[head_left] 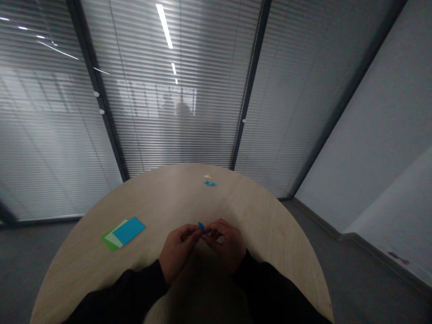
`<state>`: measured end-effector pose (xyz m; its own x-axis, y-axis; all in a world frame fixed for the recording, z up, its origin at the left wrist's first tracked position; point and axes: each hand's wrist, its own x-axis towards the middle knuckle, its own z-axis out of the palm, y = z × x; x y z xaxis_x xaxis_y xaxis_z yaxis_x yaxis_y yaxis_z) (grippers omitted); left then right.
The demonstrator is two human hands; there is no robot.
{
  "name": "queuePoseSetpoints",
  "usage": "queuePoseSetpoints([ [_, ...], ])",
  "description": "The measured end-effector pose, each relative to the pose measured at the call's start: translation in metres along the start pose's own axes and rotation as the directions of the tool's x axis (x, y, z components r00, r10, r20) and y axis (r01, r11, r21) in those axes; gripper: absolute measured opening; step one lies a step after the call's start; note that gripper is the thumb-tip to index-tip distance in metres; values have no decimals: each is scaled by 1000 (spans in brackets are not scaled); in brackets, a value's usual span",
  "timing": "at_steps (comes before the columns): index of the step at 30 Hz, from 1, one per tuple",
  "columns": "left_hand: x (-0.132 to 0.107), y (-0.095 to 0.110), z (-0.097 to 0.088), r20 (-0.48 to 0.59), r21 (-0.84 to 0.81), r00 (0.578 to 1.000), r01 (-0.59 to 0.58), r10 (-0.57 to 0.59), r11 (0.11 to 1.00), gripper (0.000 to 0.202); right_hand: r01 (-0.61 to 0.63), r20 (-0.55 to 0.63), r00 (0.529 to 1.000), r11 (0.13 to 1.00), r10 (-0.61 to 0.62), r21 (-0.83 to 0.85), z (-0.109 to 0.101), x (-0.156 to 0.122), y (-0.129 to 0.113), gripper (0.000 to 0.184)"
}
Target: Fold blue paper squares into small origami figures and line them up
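While your left hand (pixel 177 254) and your right hand (pixel 224 245) pinch a small folded blue paper (pixel 201 226) closely between them, near the wooden table's (pixel 256 211) near edge, green and blue paper sheets (pixel 123 233) lie toward its left edge, and small yellow and blue paper pieces (pixel 209 181) sit near its far edge.

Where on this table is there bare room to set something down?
The round pale-wood table has bare wood right of the right hand, out to the rim, and between the stacked blue, white and green paper sheets and the tiny blue and yellow folded paper pieces. It is crowded where the left hand meets the right around a small blue folded paper.
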<state>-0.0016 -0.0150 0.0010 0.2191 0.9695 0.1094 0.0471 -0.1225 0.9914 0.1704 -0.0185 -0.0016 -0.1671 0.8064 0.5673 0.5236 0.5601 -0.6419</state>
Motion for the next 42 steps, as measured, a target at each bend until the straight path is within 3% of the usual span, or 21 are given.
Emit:
queuePoseSetpoints([
  [7,-1,2,1,4,37,1000,0,0,999,28,23,-9,1000,998,-23,56,-1,1,2,14],
  [15,-1,3,0,-4,121,999,-51,52,991,26,-87,42,996,991,83,105,1,0,7,10],
  [22,-2,-1,4,-6,172,999,-33,35,984,29,-182,1,983,981,182,62,5,-2,-1,7],
  [34,-2,-5,3,-45,316,981,-165,189,934,17,-48,-55,997,998,51,52,7,-2,-1,6],
  [42,0,-4,4,-6,277,974,-217,227,936,14,-235,-21,970,952,244,198,11,-3,2,4],
])
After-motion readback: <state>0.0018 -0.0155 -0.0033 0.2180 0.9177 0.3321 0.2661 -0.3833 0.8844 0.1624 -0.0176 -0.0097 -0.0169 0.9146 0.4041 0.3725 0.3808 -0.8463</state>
